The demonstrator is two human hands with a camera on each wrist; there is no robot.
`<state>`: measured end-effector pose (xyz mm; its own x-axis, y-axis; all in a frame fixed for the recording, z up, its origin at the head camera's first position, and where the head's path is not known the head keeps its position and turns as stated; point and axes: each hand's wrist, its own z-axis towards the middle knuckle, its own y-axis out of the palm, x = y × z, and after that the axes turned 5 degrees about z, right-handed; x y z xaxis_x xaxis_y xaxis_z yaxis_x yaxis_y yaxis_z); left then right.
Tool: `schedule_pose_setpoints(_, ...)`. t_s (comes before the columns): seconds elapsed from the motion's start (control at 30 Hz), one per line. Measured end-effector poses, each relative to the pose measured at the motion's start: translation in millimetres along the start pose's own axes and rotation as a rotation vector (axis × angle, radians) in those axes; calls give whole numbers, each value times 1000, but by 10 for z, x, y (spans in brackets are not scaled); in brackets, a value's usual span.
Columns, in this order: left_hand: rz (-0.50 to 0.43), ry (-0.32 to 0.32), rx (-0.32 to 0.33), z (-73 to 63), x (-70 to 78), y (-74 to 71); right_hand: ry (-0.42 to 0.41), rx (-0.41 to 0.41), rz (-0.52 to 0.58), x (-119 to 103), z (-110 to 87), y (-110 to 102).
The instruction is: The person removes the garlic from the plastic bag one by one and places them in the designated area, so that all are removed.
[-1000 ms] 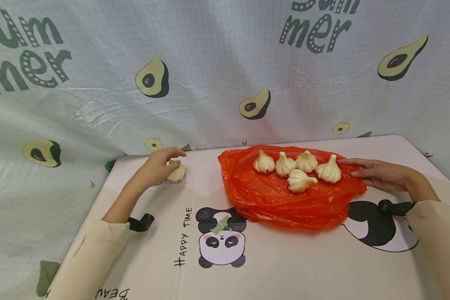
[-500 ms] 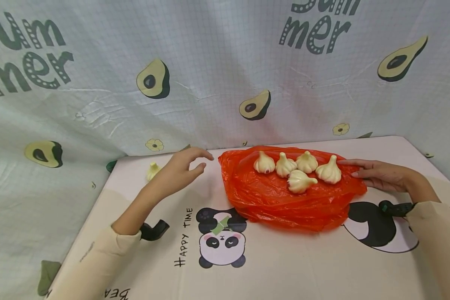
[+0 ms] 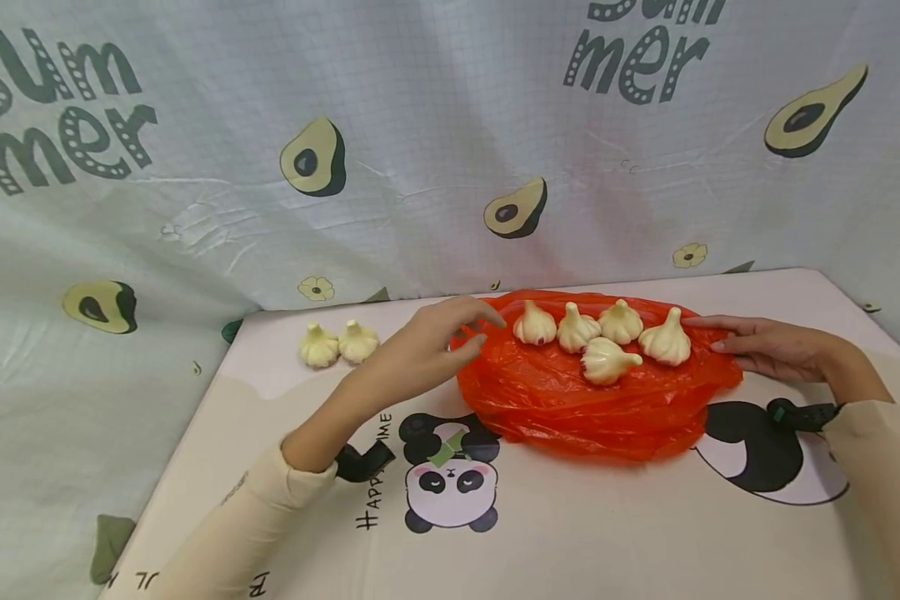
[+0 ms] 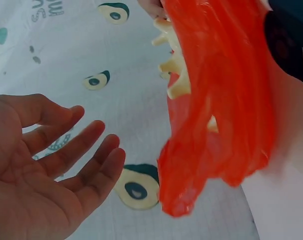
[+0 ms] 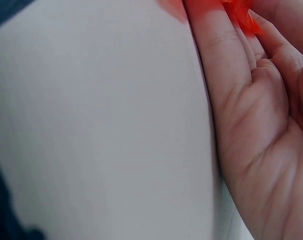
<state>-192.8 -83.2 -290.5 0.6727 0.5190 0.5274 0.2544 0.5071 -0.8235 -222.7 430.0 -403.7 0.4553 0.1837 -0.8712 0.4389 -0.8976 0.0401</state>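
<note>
Several garlic bulbs [image 3: 606, 362] lie on a spread red plastic bag [image 3: 592, 425]. Above the bag's left edge is my left hand [image 3: 420, 350], fingers slightly bent and thumb apart. In the left wrist view, this left hand [image 4: 56, 155] shows an empty palm, with the red bag [image 4: 221, 110] across from it. My right hand [image 3: 787, 350] holds the bag's right edge, thumb over the film, beside the rightmost bulb. In the right wrist view, a bit of red film [image 5: 249, 20] shows among the fingers of the right hand [image 5: 261, 110].
Two more garlic bulbs [image 3: 318, 346] stand close together on the table [image 3: 570, 533] at the back left. Behind the table hangs a cloth printed with avocados [image 3: 420, 125]. A panda print [image 3: 450, 492] decorates the tabletop in front of the bag.
My left hand has left the two bulbs at the back left and moved right, empty, to the bag's left edge. My right hand has stayed at the bag's right edge.
</note>
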Motion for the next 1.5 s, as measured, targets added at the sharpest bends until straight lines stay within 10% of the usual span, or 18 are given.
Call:
schedule_pose_setpoints(0.4,149,-200,-360,852,23,217,52,33,35,-10,22,-10)
schedule_pose_setpoints(0.7,271,-304,-406,1321,6,273,41,2,43,-37,10,-9)
schedule_pose_setpoints(1.13,144,-364,-396,1441,-204,310,45,15,47,-43,11,9)
schedule_pose_setpoints(1.5,102,-248,-435,1335,-370,425,41,-4,60,-38,-6,4)
